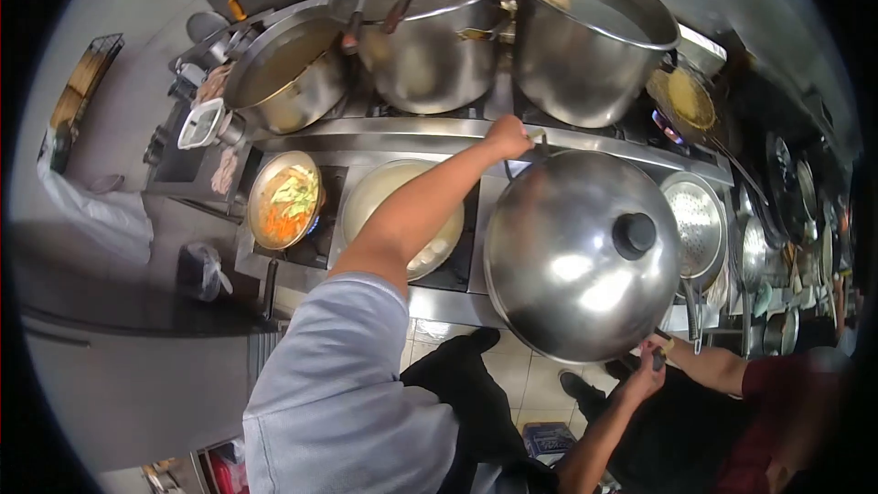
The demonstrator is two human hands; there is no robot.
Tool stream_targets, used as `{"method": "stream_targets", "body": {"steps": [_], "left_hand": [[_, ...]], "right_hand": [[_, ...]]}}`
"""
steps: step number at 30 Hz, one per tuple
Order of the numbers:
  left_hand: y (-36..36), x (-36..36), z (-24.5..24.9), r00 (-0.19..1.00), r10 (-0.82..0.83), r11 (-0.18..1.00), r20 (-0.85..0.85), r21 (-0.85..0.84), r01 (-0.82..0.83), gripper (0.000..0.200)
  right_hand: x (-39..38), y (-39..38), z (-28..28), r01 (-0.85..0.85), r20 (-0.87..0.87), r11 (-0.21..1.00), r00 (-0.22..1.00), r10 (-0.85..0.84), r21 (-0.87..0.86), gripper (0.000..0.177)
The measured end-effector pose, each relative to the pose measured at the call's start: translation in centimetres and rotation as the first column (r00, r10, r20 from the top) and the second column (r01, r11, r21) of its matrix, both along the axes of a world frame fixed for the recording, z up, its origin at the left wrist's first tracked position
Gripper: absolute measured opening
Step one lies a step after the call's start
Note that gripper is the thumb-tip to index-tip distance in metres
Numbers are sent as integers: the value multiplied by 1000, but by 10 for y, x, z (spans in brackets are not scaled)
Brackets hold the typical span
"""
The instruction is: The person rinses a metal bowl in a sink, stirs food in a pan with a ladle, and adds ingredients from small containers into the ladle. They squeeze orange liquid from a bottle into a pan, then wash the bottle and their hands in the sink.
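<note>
Left grip (510, 139) and right grip (647, 373) partly hide handles (544, 143) beside the domed lid (572, 261).

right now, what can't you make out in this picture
All in the head view:
Whatever is under the big lid: the dome covers it.
Part of the wide pan: the left forearm crosses it.
The right hand's exact grip: too small.
The red thing at bottom left: cut off by the bottom edge.
</note>
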State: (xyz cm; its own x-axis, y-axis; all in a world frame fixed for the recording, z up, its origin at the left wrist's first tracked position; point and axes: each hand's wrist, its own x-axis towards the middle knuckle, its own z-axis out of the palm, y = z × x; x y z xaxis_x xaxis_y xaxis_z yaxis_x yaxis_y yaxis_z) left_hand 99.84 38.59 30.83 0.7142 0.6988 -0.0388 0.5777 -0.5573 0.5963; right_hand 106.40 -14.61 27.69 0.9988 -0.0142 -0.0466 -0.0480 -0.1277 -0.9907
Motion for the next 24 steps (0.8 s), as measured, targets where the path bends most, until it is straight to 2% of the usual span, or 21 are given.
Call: {"method": "stream_targets", "body": {"steps": [2,4,6,9,10,12,13,14,16,18,19,23,24], "left_hand": [[-11,-12,19,998,37,998,55,-44,-35,33],[-22,-21,43,991,65,994,115,-89,-55,31],[-28,-31,62,984,81,986,160,-156,-56,27],[-35,-53,90,974,76,986,211,-160,-43,25],[-37,-62,101,973,84,987,213,-156,-51,25],[-42,-81,118,968,91,984,236,-174,-50,25],[-43,-92,127,970,76,984,232,-173,-36,25],[-47,-105,138,972,59,984,227,-175,-18,25],[-58,-134,158,956,96,986,278,-160,-53,22],[-59,-159,170,959,105,987,262,-144,-68,20],[-59,-171,178,973,132,972,190,-219,-90,20],[-62,-239,192,954,126,971,271,-232,-62,22],[-67,-259,196,956,126,970,265,-235,-63,22]], "right_hand": [[-9,-5,28,-16,-78,995,997,24,96,29],[-18,-13,51,-12,-77,991,997,23,136,31],[-25,-23,67,-48,-21,996,999,50,79,30],[-48,-31,100,-3,-4,999,1000,3,-50,30],[-48,-44,97,0,30,999,1000,1,-51,31],[-70,-43,123,-4,50,1000,999,6,-31,32],[-83,-45,136,-54,5,999,999,54,11,33],[-91,-51,141,-55,50,998,997,54,22,32],[-109,-64,148,6,81,1000,997,-6,4,31],[-140,-64,175,-32,59,999,998,34,-43,29],[-156,-64,185,-45,79,999,996,46,-19,26],[-203,-72,211,-51,122,998,991,56,-46,27],[-208,-78,216,-64,101,991,992,76,-116,26]]}}
